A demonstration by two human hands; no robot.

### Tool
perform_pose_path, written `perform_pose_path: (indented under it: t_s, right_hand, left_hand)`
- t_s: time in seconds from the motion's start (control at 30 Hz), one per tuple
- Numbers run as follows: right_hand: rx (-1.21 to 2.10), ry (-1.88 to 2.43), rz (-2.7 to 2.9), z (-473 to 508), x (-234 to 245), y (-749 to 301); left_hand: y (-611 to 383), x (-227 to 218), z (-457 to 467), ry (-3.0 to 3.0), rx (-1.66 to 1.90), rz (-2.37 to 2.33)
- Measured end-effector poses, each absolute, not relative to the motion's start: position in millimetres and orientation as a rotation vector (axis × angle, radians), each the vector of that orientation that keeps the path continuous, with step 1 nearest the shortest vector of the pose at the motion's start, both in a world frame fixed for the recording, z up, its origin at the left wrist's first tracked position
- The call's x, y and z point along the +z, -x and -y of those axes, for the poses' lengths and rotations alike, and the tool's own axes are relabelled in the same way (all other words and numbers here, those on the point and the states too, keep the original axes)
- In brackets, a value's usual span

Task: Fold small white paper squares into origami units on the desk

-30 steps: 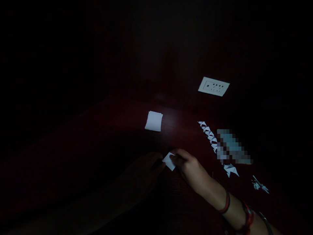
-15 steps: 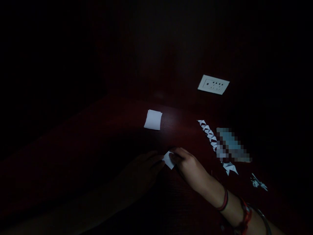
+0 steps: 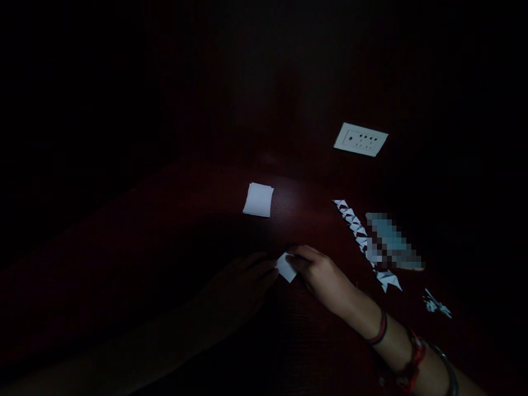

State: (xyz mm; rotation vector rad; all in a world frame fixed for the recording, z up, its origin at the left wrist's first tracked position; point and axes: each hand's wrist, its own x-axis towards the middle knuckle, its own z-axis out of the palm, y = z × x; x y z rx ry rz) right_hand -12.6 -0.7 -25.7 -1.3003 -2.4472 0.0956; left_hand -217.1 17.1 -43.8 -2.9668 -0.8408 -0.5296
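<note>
A small white piece of paper [image 3: 286,268] lies on the dark red table between my hands, one corner pointing toward me. My right hand [image 3: 324,278] is closed on its upper right edge, thumb and fingers bent over it. In deep shadow, my left hand [image 3: 251,278] reaches in from the left, and its fingertips pinch or press the paper's left corner. How the left thumb sits is too dark to make out. Beyond both hands, a stack of white paper squares [image 3: 258,199] rests on the table.
To the right runs a row of folded white paper pieces [image 3: 353,223], with a larger folded piece [image 3: 388,280] at its near end. Beside it lies a pixelated flat object [image 3: 394,239]. Farther right is a small white bundle [image 3: 437,305]. A socket plate [image 3: 361,139] is on the wall.
My hands stay on the same piece of paper with barely any movement. The right wrist has shifted slightly to the right. The whole view has tilted a little.
</note>
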Motion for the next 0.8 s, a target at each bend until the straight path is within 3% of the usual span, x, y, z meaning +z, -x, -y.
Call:
perform_pose_path:
  t_s: [0.8]
  right_hand:
    - [0.222,1.129,2.399,-6.7,-25.5,6.8]
  left_hand:
    - [217.2,-41.9,-23.6,2.983,-0.511,0.756]
